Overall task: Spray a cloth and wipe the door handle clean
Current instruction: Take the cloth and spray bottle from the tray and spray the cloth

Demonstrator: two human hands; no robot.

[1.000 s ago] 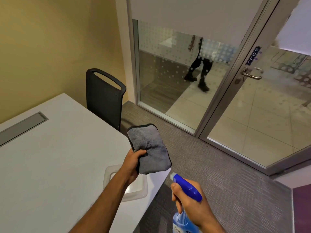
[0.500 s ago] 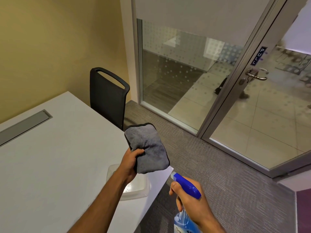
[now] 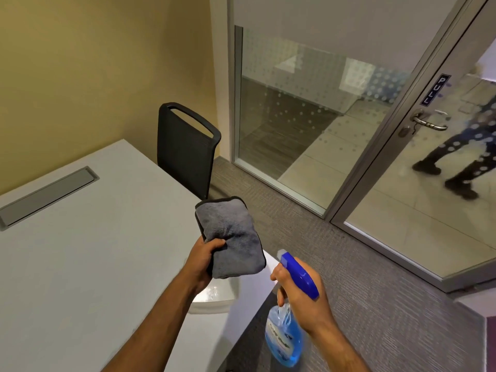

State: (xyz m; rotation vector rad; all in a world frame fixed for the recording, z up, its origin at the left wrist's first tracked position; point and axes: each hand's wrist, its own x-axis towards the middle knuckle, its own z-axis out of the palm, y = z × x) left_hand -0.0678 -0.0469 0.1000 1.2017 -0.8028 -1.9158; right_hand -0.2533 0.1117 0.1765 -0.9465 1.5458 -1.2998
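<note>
My left hand (image 3: 205,260) grips a folded grey cloth (image 3: 230,237), held upright over the table's corner. My right hand (image 3: 303,294) holds a spray bottle (image 3: 288,318) with a blue trigger head and blue liquid, its nozzle pointing at the cloth from a short distance. The metal door handle (image 3: 430,123) sits on the glass door's frame at the far right, under a "PULL" sign (image 3: 435,89), well out of reach of both hands.
A white table (image 3: 80,251) fills the left, with a clear plastic tray (image 3: 220,296) at its corner below the cloth. A black chair (image 3: 185,149) stands behind it. Grey carpet (image 3: 375,291) lies between me and the glass door. A person's legs (image 3: 456,162) show beyond the glass.
The view has shifted slightly left and down. A person outside the glass has walked from left to right. Both hands keep their hold; the bottle stays aimed at the cloth.
</note>
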